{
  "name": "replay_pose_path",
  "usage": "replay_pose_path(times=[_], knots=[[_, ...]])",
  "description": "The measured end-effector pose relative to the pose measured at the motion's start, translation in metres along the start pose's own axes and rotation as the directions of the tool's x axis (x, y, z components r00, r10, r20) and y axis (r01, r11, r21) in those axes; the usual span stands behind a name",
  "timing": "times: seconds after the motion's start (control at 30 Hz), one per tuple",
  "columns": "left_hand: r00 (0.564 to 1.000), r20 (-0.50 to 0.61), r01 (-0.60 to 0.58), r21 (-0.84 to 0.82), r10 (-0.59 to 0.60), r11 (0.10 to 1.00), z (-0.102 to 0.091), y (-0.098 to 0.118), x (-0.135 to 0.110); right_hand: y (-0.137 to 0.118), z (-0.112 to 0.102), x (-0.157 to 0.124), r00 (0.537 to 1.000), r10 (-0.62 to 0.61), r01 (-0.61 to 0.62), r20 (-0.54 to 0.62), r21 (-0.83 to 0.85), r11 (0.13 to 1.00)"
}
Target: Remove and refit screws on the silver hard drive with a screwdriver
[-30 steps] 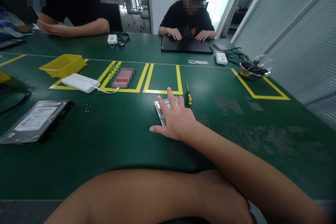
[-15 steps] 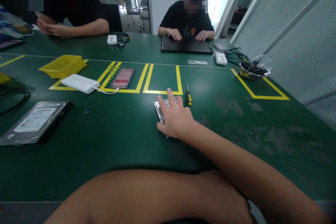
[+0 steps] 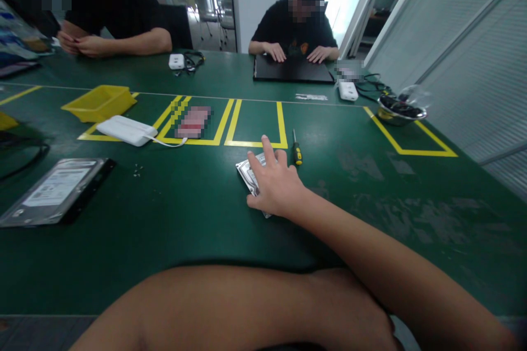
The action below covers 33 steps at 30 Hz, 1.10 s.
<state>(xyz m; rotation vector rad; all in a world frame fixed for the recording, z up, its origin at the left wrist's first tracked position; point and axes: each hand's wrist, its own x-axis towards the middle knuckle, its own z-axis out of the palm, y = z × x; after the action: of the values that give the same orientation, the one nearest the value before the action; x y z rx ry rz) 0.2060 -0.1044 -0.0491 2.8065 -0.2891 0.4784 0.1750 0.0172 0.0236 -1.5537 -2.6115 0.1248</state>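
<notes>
Right hand [image 3: 278, 184], palm down over a small silver hard drive [image 3: 247, 176]. The drive is lying on the green bench [image 3: 185, 230], between its near and far edges. The grip is spreading wide and is not visibly pinching anything. A yellow-and-black screwdriver [image 3: 297, 153] is lying just beyond the hand, toward the bench's far edge.

Uneven pressure on one corner could be sending the drive skidding; a stray sideways sweep could be knocking the screwdriver away.

The hand is covering much of the drive, so contact underneath is remaining uncertain. The left hand [image 3: 362, 307] is lying by the right arm [image 3: 395, 263], its fingers mostly hidden; I cannot tell how its grip is standing.
</notes>
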Motion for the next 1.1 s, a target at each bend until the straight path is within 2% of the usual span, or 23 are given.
replay_pose_path(times=[0.13,0.27,0.47,0.57,0.8,1.1], knots=[[0.999,0.035,0.01,-0.022,-0.009,1.0,-0.002,0.0,0.001,0.003,0.002,0.0,0.999,-0.027,0.027,-0.018,0.012,1.0],[0.998,0.063,0.028,-0.069,-0.023,0.997,-0.004,-0.002,0.002,0.004,0.005,0.001,1.0,0.001,0.0,-0.024,0.033,0.999],[1.0,0.018,-0.007,-0.027,0.007,1.0,-0.009,-0.001,-0.001,0.002,-0.002,0.007,0.994,0.058,-0.062,0.088,0.042,0.997],[1.0,0.022,-0.008,-0.013,0.009,1.0,-0.01,0.0,-0.001,0.001,-0.005,0.008,0.992,0.063,-0.067,0.109,0.035,0.997],[0.999,0.002,-0.033,-0.007,0.033,0.999,-0.011,-0.001,-0.001,0.002,-0.002,0.007,0.994,0.06,-0.063,0.094,0.038,0.997],[1.0,0.014,-0.014,-0.027,0.015,1.0,-0.009,0.0,-0.002,-0.001,0.0,0.0,1.0,-0.002,0.002,0.012,0.038,0.999]])
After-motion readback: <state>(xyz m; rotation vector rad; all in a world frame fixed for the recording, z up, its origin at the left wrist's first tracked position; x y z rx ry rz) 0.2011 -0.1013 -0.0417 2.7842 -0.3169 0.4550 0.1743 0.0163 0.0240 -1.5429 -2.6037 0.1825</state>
